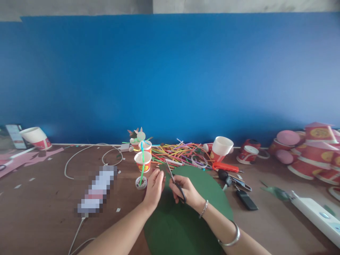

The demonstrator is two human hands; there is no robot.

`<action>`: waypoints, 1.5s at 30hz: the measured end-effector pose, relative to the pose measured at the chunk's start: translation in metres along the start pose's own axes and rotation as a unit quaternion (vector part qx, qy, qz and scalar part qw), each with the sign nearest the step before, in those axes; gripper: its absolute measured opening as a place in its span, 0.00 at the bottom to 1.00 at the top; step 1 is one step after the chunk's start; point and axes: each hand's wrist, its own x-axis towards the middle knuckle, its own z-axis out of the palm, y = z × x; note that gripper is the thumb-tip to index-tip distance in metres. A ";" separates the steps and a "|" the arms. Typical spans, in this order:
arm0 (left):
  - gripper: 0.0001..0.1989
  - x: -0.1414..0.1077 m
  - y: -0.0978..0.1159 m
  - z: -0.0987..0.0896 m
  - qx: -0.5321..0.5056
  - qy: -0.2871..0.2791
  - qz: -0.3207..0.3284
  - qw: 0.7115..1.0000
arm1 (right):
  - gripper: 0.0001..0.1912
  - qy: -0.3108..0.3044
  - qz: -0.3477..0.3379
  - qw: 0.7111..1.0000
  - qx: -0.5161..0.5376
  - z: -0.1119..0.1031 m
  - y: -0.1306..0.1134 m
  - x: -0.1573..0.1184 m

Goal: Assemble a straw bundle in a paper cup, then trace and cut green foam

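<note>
My right hand [186,191] has its fingers through the black handles of a pair of scissors [181,193], whose metal blades point up and away. Just left of the blades, my left hand [154,189] is closed, thumb against fingers, on what looks like a piece of dark green paper [162,167]. Its outline blends into the large rounded green sheet [186,230] lying under both hands. Beside my left hand stands a paper cup [138,162] with a green and blue strip in front of it, and a white tape roll [141,182].
Behind my hands lies a pile of coloured sticks [172,153]. A white paper cup [222,146], an orange cutter [225,166] and keys [245,199] are to the right. Farther right are red cup models [305,159] and a power strip [316,216]. A phone [98,191] with a cable lies left.
</note>
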 end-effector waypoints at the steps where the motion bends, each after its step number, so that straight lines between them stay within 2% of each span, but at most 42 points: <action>1: 0.17 0.000 0.000 0.000 0.003 -0.006 -0.001 1.000 | 0.14 0.000 0.001 1.000 0.004 0.000 0.000 0.000; 7: 0.17 0.002 -0.005 -0.003 0.015 -0.048 -0.009 0.999 | 0.16 -0.005 -0.009 0.999 0.030 -0.002 0.001 0.001; 22: 0.17 0.002 -0.009 -0.003 0.015 -0.003 -0.017 1.000 | 0.14 -0.003 0.011 1.000 0.013 -0.003 -0.001 0.000; 45: 0.18 0.003 -0.008 -0.003 0.021 0.028 -0.009 0.999 | 0.14 -0.001 0.018 1.000 -0.011 -0.004 -0.001 0.000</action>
